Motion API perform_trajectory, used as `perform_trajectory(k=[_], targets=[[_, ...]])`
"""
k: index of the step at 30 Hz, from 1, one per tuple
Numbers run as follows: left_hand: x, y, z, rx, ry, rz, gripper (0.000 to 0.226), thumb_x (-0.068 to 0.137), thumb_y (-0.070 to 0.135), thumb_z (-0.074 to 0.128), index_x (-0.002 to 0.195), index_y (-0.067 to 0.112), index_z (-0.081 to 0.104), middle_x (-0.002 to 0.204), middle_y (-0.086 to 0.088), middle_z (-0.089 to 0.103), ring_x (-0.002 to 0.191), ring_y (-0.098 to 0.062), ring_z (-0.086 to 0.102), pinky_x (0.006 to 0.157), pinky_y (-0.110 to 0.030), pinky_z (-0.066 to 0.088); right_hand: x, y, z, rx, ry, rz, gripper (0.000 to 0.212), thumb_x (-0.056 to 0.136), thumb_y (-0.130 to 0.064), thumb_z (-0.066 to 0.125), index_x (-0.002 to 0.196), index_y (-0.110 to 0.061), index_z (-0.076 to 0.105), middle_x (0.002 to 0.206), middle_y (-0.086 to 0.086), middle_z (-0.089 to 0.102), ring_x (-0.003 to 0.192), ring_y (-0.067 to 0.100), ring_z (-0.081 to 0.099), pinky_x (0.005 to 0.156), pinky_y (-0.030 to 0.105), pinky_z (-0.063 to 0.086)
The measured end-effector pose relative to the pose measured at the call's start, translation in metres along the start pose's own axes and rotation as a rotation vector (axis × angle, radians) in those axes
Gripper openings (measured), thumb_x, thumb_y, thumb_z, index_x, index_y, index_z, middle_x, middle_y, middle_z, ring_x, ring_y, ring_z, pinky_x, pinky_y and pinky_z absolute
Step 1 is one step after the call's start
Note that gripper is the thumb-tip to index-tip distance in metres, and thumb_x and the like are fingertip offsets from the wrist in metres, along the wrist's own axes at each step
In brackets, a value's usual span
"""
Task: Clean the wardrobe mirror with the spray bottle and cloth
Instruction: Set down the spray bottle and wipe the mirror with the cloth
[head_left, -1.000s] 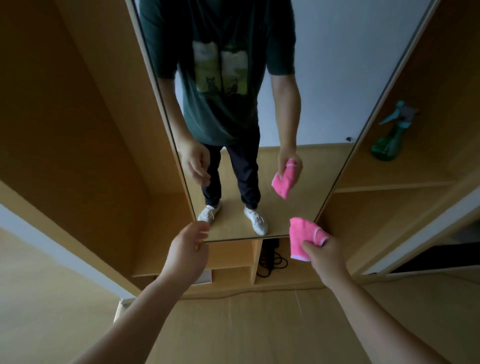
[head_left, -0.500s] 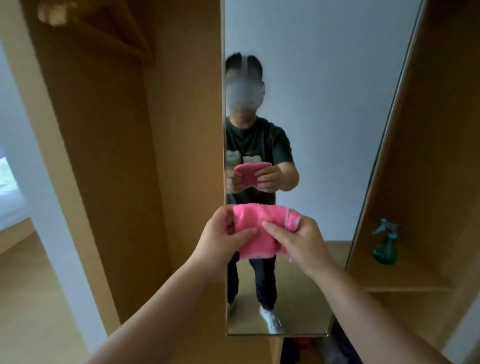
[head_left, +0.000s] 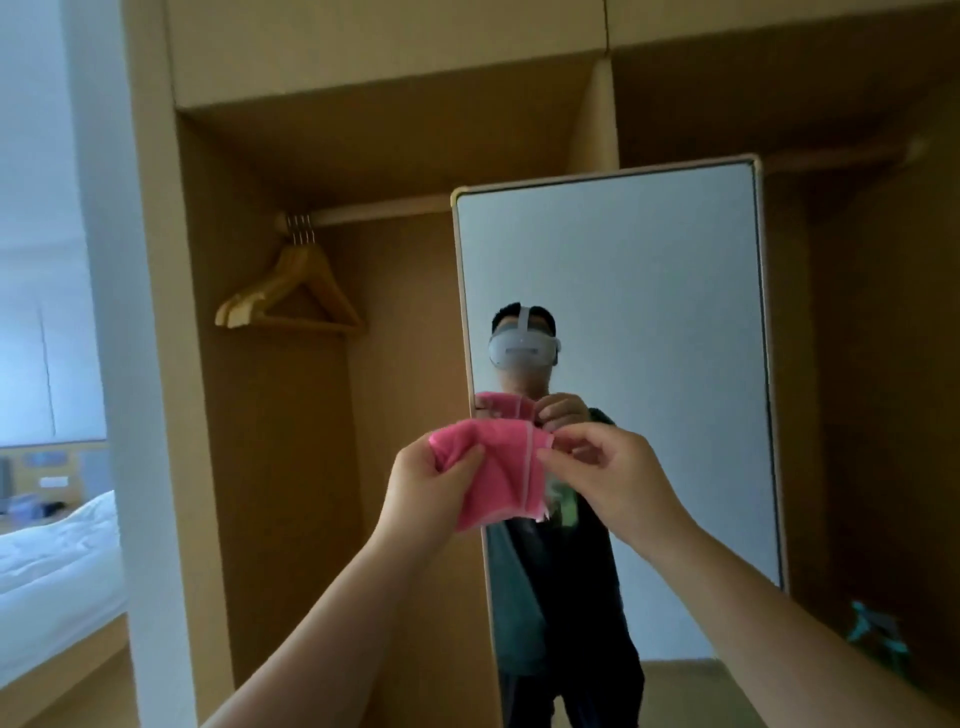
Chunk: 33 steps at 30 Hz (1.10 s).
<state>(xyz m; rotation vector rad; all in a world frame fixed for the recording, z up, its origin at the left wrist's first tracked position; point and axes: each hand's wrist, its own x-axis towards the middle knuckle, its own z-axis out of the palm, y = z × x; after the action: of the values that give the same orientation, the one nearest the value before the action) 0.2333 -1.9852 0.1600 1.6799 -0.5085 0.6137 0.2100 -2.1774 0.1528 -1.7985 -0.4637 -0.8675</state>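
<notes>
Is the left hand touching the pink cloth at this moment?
Touching. The head view shows the left hand gripping the left end of the pink cloth, thumb over the fabric. The right hand pinches its right edge.

Both arms were held up in front of the person, bare as far as the view showed them. The left forearm (head_left: 322, 613) ran up from the lower left and the right forearm (head_left: 779, 613) from the lower right, so that they leaned toward each other. The left hand (head_left: 428, 486) showed its back to the camera. Its thumb (head_left: 467, 458) lay over the left part of the cloth (head_left: 501, 478) and its fingers were curled behind it. The right hand (head_left: 618, 483) was at the same height, near the left hand but not touching it. It pinched the right edge of the cloth between thumb and first finger, and its other fingers were loosely bent above.
</notes>
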Motion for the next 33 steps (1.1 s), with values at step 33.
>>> perform_trajectory(k=[33], targets=[[0.209, 0.095, 0.041, 0.16, 0.267, 0.067, 0.042, 0.097, 0.043, 0.042, 0.127, 0.014, 0.049, 0.067, 0.003, 0.066, 0.048, -0.003, 0.064, 0.033, -0.009, 0.039, 0.121, -0.011, -0.121, -0.525, 0.431, -0.419, 0.027, 0.092, -0.011, 0.056, 0.118, -0.01, 0.064, 0.112, 0.005, 0.062, 0.083, -0.003, 0.05, 0.075, 0.002, 0.035]])
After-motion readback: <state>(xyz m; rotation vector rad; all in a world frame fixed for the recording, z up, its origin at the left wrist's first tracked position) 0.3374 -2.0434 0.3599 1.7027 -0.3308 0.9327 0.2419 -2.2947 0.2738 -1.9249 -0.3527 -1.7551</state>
